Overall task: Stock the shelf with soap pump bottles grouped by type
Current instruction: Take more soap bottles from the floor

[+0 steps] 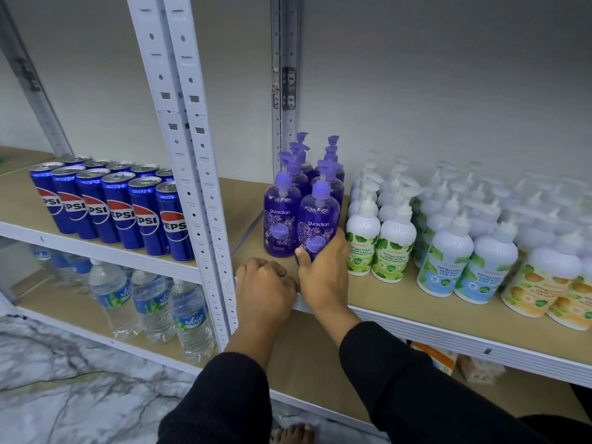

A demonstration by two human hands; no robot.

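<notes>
Several purple lavender soap pump bottles [282, 216] stand in two rows at the left end of the tan shelf board [400, 293]. My right hand [320, 270] grips the front right purple bottle [317, 225] low on its body, thumb across the label. My left hand [264, 286] rests on the shelf's front edge beside it, fingers curled, holding nothing. To the right stand white pump bottles grouped in rows: green-leaf labels [378, 248], blue cool-mint labels [461, 267], and orange labels [551, 283] at the far right.
A white slotted upright post [192, 149] divides the shelving. Left of it stand several Pepsi cans [112, 206], with water bottles [150, 302] on the shelf below. Small boxes [448, 360] lie under the soap shelf. The floor is marbled grey.
</notes>
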